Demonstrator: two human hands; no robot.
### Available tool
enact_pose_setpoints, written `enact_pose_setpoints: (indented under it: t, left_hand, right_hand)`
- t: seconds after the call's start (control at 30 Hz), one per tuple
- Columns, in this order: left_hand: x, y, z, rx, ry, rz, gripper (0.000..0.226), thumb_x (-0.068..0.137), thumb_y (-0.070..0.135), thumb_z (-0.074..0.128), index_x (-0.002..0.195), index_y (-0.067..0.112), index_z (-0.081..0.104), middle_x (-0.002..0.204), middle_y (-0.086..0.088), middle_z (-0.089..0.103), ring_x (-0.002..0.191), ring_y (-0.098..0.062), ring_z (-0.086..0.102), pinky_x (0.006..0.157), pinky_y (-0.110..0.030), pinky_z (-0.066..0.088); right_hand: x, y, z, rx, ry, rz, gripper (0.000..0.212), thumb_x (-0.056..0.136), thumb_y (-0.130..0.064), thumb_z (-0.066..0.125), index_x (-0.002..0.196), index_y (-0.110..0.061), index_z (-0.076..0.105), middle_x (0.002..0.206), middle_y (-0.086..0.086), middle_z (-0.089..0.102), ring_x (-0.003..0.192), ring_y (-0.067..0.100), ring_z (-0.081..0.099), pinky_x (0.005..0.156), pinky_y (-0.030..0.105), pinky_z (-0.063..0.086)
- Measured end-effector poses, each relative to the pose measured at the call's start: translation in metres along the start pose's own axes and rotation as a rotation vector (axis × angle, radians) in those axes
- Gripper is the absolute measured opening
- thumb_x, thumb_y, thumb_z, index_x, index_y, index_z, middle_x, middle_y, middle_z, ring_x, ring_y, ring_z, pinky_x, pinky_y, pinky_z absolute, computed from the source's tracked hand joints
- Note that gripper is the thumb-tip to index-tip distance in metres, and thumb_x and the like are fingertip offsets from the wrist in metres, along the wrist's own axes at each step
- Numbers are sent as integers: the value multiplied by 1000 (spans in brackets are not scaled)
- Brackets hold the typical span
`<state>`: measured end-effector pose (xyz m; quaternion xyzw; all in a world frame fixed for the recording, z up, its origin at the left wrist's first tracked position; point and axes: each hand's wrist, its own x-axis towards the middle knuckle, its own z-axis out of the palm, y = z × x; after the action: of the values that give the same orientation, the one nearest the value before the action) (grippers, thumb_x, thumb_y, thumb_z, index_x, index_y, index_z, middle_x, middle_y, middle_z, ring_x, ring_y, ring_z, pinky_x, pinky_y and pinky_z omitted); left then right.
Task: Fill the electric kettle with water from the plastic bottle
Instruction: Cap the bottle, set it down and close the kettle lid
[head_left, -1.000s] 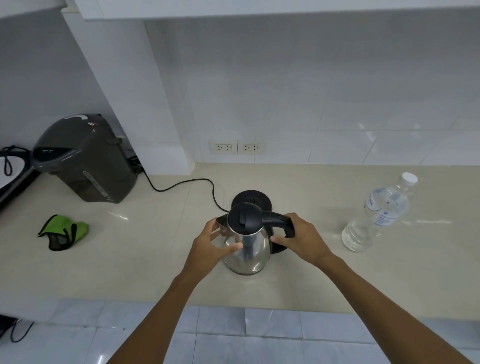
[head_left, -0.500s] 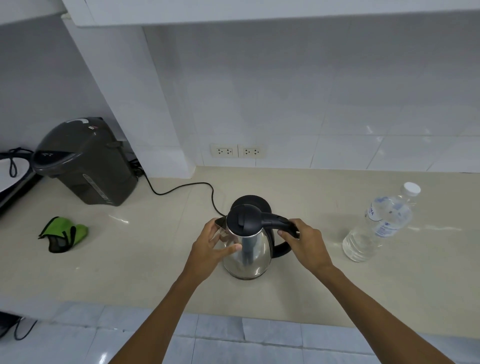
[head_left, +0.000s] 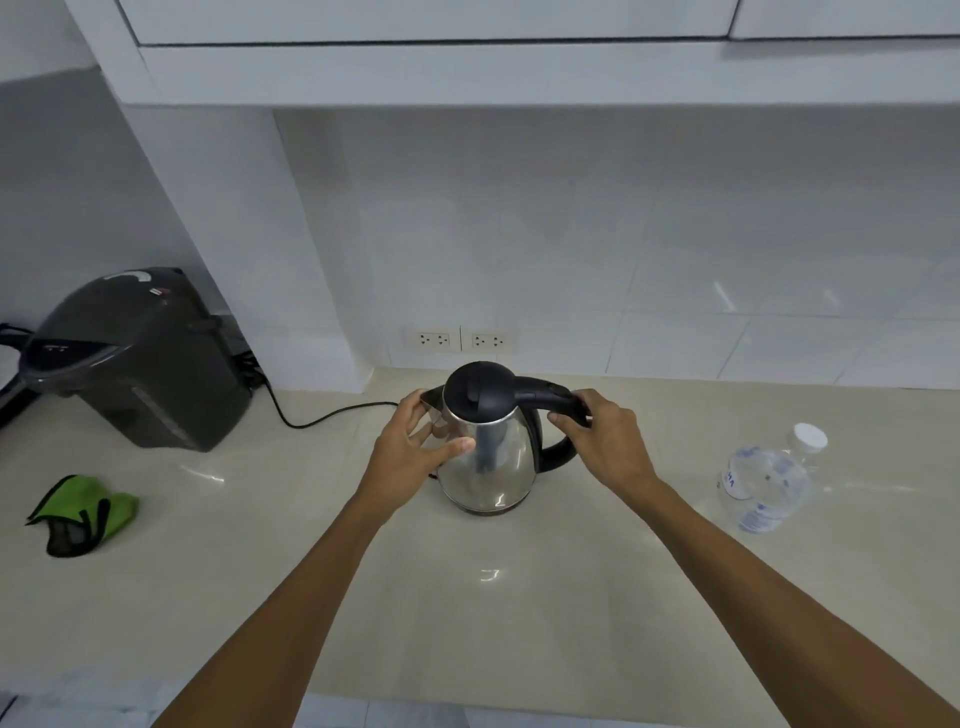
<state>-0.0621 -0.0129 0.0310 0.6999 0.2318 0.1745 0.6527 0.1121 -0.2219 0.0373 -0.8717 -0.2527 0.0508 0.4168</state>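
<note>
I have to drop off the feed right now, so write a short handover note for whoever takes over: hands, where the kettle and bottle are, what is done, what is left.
Left hand: cupped against the spout side of the steel kettle, steadying it.
Right hand: wrapped on the black kettle handle.
Kettle: upright on the counter, lid closed.
Plastic bottle: to the right of the kettle, apart from both hands, white cap on, water inside.
Done: kettle gripped; nothing poured.
Left: open the lid, uncap the bottle, pour the water in, close the lid.
</note>
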Motion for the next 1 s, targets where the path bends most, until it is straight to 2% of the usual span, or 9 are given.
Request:
enact_pose_setpoints:
  t: [0.13, 0.23, 0.5, 0.67, 0.83, 1.0]
  left_hand:
    - [29, -2, -5, -11, -22, -13, 86, 71, 32, 97, 144, 36, 52, 144, 16, 61, 135, -13, 60, 106, -53, 55]
    - [47, -9, -9, -26, -31, -27, 81, 73, 26, 97, 142, 34, 53, 143, 14, 62, 134, -14, 61, 106, -54, 54]
    - [73, -29, -12, -28, -61, -59, 72, 77, 17, 94, 137, 31, 57, 135, 11, 68, 128, -15, 64, 105, -51, 55]
    - [79, -37, -13, -3, -61, -61, 71, 77, 15, 94, 136, 28, 57, 130, 9, 70, 125, -14, 66, 106, -49, 55]
    - [82, -42, -12, 23, -54, -68, 70, 76, 17, 94, 134, 31, 57, 131, 11, 69, 125, -9, 65, 107, -47, 55]
    - [85, -45, -10, 58, -53, -70, 77, 75, 23, 95, 140, 30, 54, 134, 13, 67, 129, -10, 63, 109, -44, 54]
  right_hand:
    - [23, -1, 9, -4, 8, 16, 32, 93, -36, 71, 116, -15, 67, 99, 6, 73, 90, 25, 69, 82, 38, 56]
    - [36, 3, 18, -8, 1, 42, 33, 93, -37, 72, 117, -15, 67, 99, 7, 73, 90, 26, 70, 82, 39, 56]
    - [51, 17, 41, -19, -18, 101, 34, 93, -35, 71, 119, -13, 66, 100, 8, 72, 89, 24, 67, 76, 27, 47]
    - [54, 22, 49, -16, -23, 111, 35, 93, -34, 71, 121, -13, 66, 101, 9, 71, 89, 24, 66, 78, 27, 48]
    - [56, 26, 52, -18, -34, 117, 34, 93, -34, 72, 120, -13, 65, 101, 8, 72, 90, 25, 68, 77, 27, 49]
    - [55, 30, 52, -20, -28, 126, 34, 94, -31, 72, 121, -12, 65, 94, 2, 67, 89, 21, 63, 78, 25, 44]
